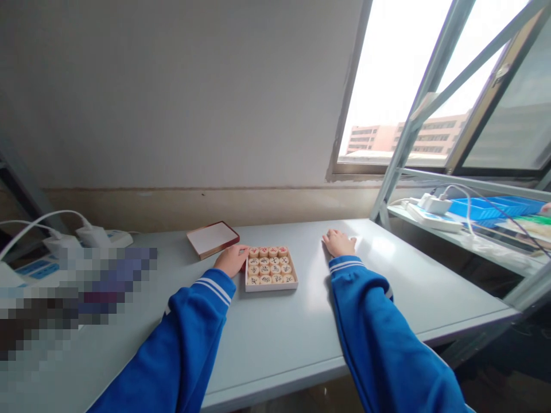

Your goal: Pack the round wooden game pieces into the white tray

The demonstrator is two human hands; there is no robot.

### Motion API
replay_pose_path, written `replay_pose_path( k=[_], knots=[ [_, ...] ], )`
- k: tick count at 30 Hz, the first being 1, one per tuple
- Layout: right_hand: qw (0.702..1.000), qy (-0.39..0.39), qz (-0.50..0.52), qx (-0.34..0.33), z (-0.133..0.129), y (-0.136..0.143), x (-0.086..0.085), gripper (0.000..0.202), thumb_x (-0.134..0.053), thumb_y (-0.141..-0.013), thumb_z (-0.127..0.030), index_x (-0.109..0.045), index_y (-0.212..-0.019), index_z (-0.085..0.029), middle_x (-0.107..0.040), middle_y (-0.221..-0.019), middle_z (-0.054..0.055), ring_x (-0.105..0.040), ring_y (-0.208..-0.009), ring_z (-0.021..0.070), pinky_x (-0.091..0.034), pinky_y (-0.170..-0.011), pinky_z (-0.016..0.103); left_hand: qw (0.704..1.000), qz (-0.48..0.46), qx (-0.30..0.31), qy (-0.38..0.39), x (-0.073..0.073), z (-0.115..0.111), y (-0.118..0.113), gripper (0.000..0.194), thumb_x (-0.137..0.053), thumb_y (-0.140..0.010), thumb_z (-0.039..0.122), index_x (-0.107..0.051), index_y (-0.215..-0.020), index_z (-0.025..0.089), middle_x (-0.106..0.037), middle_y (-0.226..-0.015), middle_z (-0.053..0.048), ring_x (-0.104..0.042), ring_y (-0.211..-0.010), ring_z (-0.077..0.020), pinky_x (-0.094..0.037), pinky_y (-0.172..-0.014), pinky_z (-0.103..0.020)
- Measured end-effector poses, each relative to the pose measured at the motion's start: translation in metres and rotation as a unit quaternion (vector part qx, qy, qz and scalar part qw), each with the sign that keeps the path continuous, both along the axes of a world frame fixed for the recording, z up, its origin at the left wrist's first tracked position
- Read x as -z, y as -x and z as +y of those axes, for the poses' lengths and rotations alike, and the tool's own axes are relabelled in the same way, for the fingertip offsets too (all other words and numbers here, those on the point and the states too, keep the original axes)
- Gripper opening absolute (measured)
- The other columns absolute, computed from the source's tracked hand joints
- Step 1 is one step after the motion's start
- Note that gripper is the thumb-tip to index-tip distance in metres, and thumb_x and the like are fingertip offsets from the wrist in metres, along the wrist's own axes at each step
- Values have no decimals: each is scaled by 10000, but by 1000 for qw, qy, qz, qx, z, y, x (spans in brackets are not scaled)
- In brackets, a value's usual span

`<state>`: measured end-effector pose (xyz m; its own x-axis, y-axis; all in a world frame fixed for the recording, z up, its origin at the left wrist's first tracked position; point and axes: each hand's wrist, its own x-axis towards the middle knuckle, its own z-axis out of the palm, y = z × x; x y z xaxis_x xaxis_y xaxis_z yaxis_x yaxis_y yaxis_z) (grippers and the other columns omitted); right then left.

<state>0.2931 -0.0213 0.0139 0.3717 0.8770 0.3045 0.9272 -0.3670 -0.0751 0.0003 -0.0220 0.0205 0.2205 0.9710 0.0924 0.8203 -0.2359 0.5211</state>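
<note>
A pale wall (206, 103) stands along the far side, and before it runs a grey table (275, 338), its near left part covered by a pixelated patch that makes the things there impossible to name. At the right a metal frame cuts across the window (383, 69), and the frame's upper end is out of view. Two blue sleeves come in from the near side, both cut off by the lower edge. Between the hands, much closer to the left one, lies the open box (272, 288) (its near wall is pale and plain). The box lid (214, 238), or what looks like one, lies farther off to the left. The left hand (231, 260) has its fingers at the box's left edge; whether they grip or merely touch, I cannot tell. The right hand (339, 244) rests loosely on the table, well apart from the box, its palm hidden. Round pieces (274, 269) fill the box in four rows, the far row marked in red, the rest in black, the characters too small to read surely.
</note>
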Motion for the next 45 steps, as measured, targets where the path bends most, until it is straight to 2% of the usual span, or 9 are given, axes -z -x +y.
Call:
replay_pose_path(
  k=[11,18,24,27,30,32,38,41,45],
  knots=[
    [996,-2,-9,-90,-1,16,-6,200,-426,-808,-264,-606,-859,-194,-643,-899,78,-515,-934,221,-180,-896,459,1000,-5,-5,1,0,0,0,344,-378,-807,297,-616,-1015,163,-632,-1039,-86,-571,-950,-216,-420,-812,-276],
    [986,47,12,-159,-6,27,-16,163,-533,-748,-311,-649,-808,-213,-644,-902,56,-555,-849,201,-310,-779,347,1000,-17,-3,-14,1,0,-2,325,-369,-814,243,-612,-1008,150,-616,-1075,-77,-546,-1002,-182,-395,-870,-245],
    [970,16,15,-243,-16,38,-27,147,-600,-688,-363,-651,-752,-242,-621,-821,31,-529,-832,189,-325,-743,315,995,-67,16,69,1,6,3,353,-387,-793,273,-558,-1076,148,-642,-616,-20,-559,-486,-120,-442,-514,-212],
    [947,-51,114,-295,-21,53,-37,236,-542,-729,-421,-623,-827,-222,-594,-793,23,-514,-730,148,-351,-642,256,989,-94,48,100,-1,10,8,330,-377,-795,317,-611,-935,131,-594,-524,1,-491,-400,-94,-396,-458,-196],
    [902,-33,185,-389,-26,80,-42,272,-516,-753,-425,-600,-902,-214,-575,-720,-8,-484,-614,107,-337,-572,222,989,-78,70,103,-4,10,13,442,-345,-792,449,-608,-626,134,-600,-520,-17,-440,-371,-81,-372,-455,-198],
    [895,-16,160,-416,-30,100,-38,241,-542,-746,-403,-601,-904,-229,-578,-699,-25,-485,-597,97,-324,-596,226,989,-60,76,110,-7,9,16,532,-318,-777,530,-548,-486,148,-593,-501,-24,-400,-351,-73,-357,-451,-203],
    [868,-31,90,-487,-35,134,-15,238,-510,-794,-360,-560,-986,-229,-627,-838,9,-536,-775,135,-300,-699,261,987,-48,121,99,-8,5,17,562,-342,-716,636,-583,-545,158,-578,-519,-9,-380,-380,-74,-326,-455,-208],
    [868,-42,110,-481,-32,126,-17,276,-472,-818,-358,-515,-1065,-242,-627,-849,2,-537,-767,125,-301,-708,259,982,-50,148,103,-7,4,17,518,-393,-705,617,-639,-771,167,-529,-503,21,-366,-397,-76,-300,-448,-206],
    [937,-81,13,-340,-24,92,-26,233,-450,-824,-287,-557,-1020,-220,-618,-918,48,-500,-897,182,-281,-763,310,980,-53,159,109,-7,3,17,560,-468,-664,607,-625,-951,153,-485,-486,32,-403,-456,-95,-298,-477,-214]
  ],
)
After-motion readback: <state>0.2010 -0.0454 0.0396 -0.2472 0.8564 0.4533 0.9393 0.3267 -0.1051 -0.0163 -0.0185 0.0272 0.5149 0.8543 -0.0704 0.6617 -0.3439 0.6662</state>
